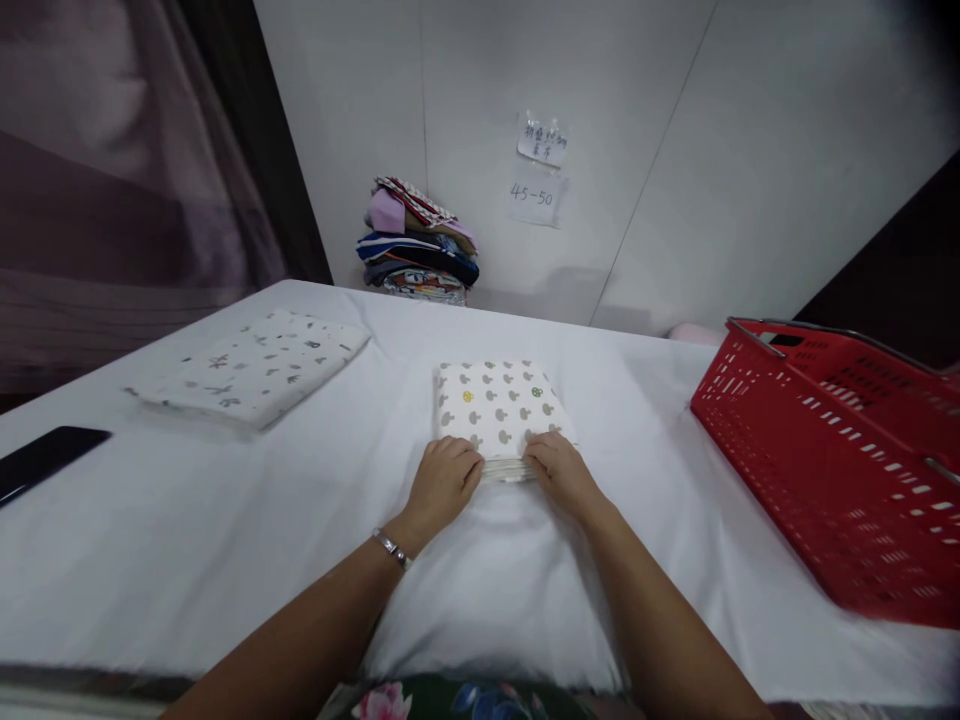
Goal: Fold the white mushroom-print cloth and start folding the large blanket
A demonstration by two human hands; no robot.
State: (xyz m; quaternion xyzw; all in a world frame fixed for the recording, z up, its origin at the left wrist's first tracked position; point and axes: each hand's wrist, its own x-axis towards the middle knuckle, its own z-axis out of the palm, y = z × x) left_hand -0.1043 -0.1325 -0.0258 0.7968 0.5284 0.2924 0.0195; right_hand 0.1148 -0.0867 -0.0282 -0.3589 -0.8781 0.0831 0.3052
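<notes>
Head view, and here we are at the middle of the white, softly rippled surface (300, 560), where a folded cloth (502, 405) sits squared off in a thick pad, pale and matte, printed with grey mushrooms plus odd yellow and green ones. Its layered edge faces the person. Left grip (448, 472) is clamped on one near corner, right grip (559, 470) on the other, fingers over the top! A metal bracelet (391, 548) glints on the left wrist.

Over to the left, a wider folded cloth (262, 375) lies flat, leaf-patterned, with a smooth black slab (49, 460) nearer the edge. On the right, a red perforated plastic basket (825, 450) crowds that side, well apart from the hands. At the back, a rumpled, multicoloured fabric stack (420, 245) stands against the smooth pale wall (637, 120).
</notes>
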